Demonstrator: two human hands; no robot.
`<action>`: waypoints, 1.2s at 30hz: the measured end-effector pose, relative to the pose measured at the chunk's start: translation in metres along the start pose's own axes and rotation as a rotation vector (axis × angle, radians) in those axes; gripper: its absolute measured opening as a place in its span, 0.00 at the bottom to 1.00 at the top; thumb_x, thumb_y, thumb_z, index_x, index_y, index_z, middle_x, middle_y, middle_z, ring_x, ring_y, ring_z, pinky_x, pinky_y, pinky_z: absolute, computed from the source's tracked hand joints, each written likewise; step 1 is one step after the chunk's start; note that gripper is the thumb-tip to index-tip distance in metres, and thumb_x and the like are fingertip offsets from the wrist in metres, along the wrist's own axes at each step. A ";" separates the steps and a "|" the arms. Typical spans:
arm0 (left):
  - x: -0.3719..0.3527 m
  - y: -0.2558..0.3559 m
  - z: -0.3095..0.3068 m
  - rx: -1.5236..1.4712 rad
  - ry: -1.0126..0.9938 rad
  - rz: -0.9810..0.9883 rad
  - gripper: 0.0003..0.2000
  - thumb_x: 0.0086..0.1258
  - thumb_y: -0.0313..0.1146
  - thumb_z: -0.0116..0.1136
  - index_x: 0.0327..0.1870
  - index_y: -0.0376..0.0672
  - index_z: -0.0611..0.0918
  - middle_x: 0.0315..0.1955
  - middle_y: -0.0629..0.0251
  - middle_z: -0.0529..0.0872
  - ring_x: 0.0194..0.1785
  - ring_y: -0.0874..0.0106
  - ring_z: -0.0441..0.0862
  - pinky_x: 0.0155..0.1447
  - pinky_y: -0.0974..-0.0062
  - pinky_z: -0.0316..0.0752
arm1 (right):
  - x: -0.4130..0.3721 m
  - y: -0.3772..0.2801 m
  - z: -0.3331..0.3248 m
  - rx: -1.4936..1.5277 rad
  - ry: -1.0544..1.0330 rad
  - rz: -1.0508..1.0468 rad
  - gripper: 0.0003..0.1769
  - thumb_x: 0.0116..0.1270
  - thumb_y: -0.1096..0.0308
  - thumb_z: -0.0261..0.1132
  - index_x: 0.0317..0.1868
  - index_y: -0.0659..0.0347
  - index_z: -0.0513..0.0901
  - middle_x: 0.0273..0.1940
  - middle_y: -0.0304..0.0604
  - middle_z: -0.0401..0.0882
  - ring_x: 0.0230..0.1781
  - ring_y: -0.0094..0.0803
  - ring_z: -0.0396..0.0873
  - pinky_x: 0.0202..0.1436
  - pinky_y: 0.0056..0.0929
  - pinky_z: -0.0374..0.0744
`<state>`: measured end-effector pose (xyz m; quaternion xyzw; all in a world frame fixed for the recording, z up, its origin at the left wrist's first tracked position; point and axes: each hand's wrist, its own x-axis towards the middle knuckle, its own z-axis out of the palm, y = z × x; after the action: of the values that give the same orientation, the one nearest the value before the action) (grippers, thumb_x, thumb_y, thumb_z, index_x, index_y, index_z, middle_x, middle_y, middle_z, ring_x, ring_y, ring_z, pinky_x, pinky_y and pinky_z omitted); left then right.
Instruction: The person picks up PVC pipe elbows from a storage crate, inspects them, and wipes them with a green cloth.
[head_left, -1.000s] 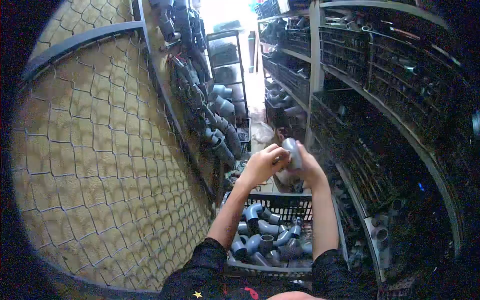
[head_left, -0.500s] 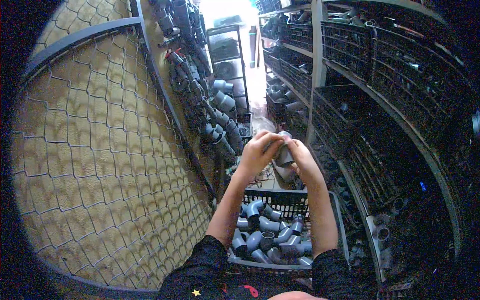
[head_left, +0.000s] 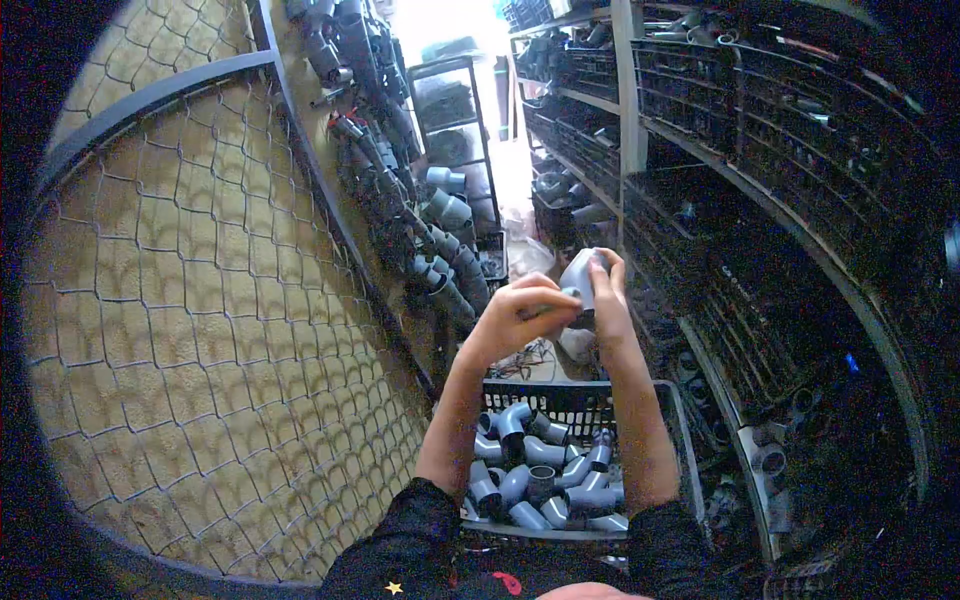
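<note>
My right hand [head_left: 612, 295] is closed around a grey plastic pipe fitting [head_left: 578, 270], held up in front of me with its pale side showing. To its left, my left hand [head_left: 518, 312] has thumb and fingers pinched together, the fingertips right at the fitting's lower edge. What that pinch holds is too small to make out. Below both forearms sits a black plastic crate [head_left: 560, 394], filled with several loose grey pipe elbows [head_left: 540, 450].
Chain-link mesh in a metal frame [head_left: 200, 330] runs along the left. Larger grey pipe fittings [head_left: 448, 210] are stacked beyond it. Shelving with black crates [head_left: 690, 85] lines the right. Further down the narrow aisle stands a dark rack [head_left: 450, 110].
The fitting has been turned and moved slightly up and right in my right hand. My left hand has shifted from the top of the fitting to its lower left side.
</note>
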<state>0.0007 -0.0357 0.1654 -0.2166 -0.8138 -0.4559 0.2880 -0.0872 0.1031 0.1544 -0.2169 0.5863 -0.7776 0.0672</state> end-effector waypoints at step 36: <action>-0.001 -0.038 0.015 0.101 0.017 -0.090 0.10 0.66 0.25 0.67 0.48 0.40 0.88 0.37 0.61 0.84 0.42 0.69 0.82 0.49 0.72 0.77 | 0.019 0.029 -0.030 0.011 -0.272 0.381 0.38 0.76 0.41 0.57 0.72 0.62 0.62 0.61 0.48 0.74 0.58 0.37 0.74 0.54 0.45 0.77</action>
<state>-0.0259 -0.0409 0.1349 -0.1609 -0.8423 -0.4286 0.2847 -0.1213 0.1136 0.1257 -0.2047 0.5980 -0.7177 0.2922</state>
